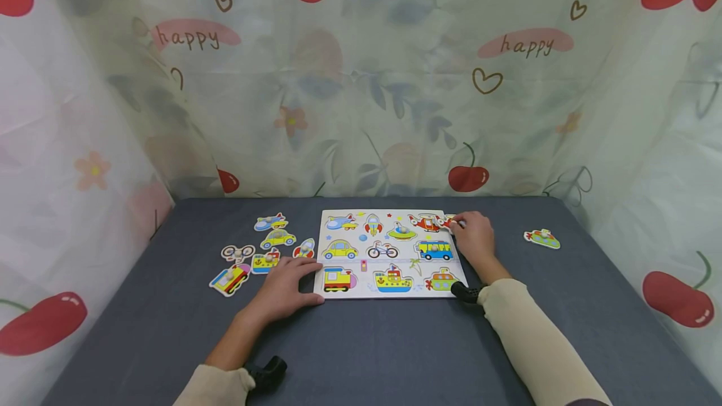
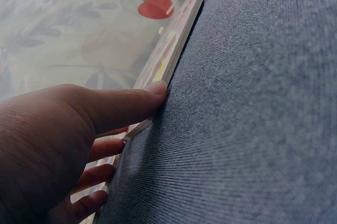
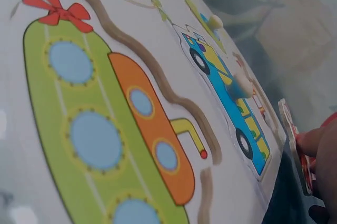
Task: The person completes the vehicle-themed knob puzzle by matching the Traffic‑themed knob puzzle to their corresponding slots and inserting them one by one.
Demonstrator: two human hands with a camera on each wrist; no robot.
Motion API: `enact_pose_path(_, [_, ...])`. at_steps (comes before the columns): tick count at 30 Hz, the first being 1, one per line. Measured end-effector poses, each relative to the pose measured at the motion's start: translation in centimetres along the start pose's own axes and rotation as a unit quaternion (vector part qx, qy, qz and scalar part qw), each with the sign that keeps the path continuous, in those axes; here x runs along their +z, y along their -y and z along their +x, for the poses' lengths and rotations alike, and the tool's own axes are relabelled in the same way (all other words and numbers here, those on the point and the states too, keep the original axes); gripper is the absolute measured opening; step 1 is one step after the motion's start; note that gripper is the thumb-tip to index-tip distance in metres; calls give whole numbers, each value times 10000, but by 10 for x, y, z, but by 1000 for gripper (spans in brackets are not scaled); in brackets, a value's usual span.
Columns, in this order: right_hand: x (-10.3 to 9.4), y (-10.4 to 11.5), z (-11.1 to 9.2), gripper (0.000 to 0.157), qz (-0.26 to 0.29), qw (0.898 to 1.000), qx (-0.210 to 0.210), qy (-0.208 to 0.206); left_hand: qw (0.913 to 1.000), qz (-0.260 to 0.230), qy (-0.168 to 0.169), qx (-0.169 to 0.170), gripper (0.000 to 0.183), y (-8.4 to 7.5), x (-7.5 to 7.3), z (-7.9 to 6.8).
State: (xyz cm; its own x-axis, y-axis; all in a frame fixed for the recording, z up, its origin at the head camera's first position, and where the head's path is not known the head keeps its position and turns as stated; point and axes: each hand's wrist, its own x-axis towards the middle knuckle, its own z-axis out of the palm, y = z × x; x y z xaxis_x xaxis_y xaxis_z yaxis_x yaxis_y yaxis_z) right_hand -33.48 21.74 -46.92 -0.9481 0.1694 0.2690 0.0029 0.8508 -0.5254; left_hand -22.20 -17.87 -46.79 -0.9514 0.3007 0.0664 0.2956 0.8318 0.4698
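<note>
Head view: bare bench (image 1: 383, 349) spreads on the 6 o'clock side of the board (image 1: 365, 291), with room towards 3 o'clock before the submarine piece (image 1: 541, 239). The right hand's (image 1: 476, 238) fingers pinch a red piece (image 1: 449, 223) at the board's 1 o'clock corner, hiding its heading. The left hand's (image 1: 284, 289) fingers, spread, touch the 8 o'clock edge. The board's long axis runs 9 to 3.

Left wrist view: the thumb touches the board's edge.

Right wrist view: the red piece, near edge-on, points 11 to 5.
</note>
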Motion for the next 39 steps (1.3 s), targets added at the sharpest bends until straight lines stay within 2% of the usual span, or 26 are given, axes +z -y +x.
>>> enact_pose_path(15, [11,12,3,24,49,9996,-185,226,10000,36,-16,48,64,2,0,-1])
enact_pose_path(27, [20,16,4,22,-35,9995,-294,125,10000,9,-14,76,64,1,0,-1])
enact_pose_path(39, [23,32,3,21,-113,9991,-374,185,10000,17,1,52,64,0,-2,-1])
